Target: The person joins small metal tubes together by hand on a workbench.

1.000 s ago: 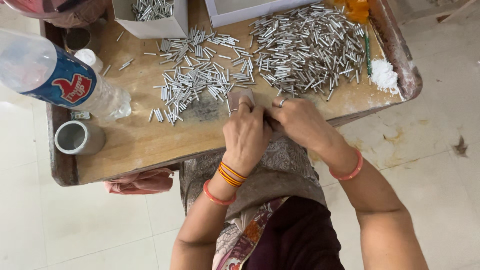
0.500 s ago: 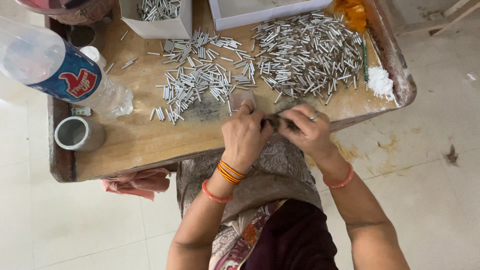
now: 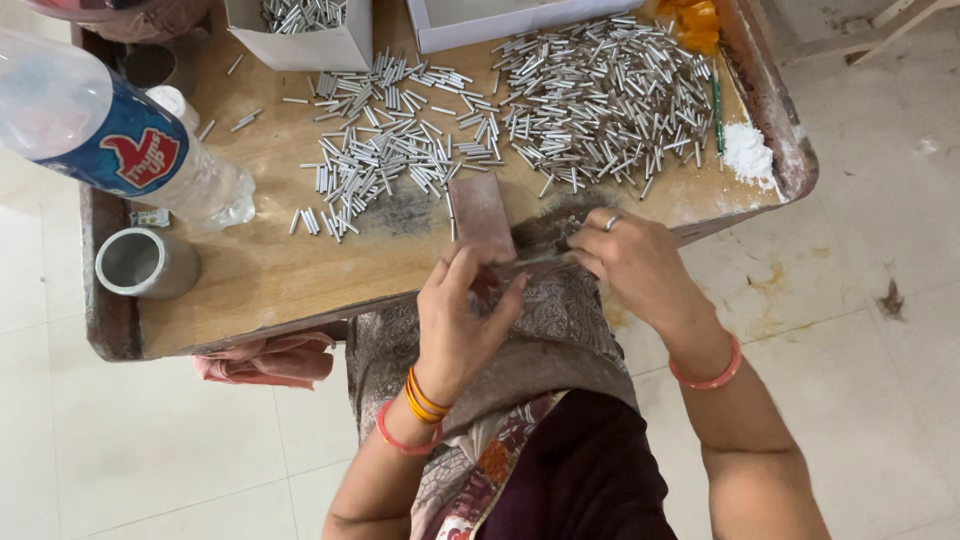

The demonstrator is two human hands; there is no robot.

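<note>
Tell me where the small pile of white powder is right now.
In the head view, the white powder sits at the right end of the wooden table, just right of the big pile of metal tubes, near the raised rim.

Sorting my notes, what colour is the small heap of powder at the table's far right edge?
White; the powder heap shows in the head view, on the wooden table.
</note>
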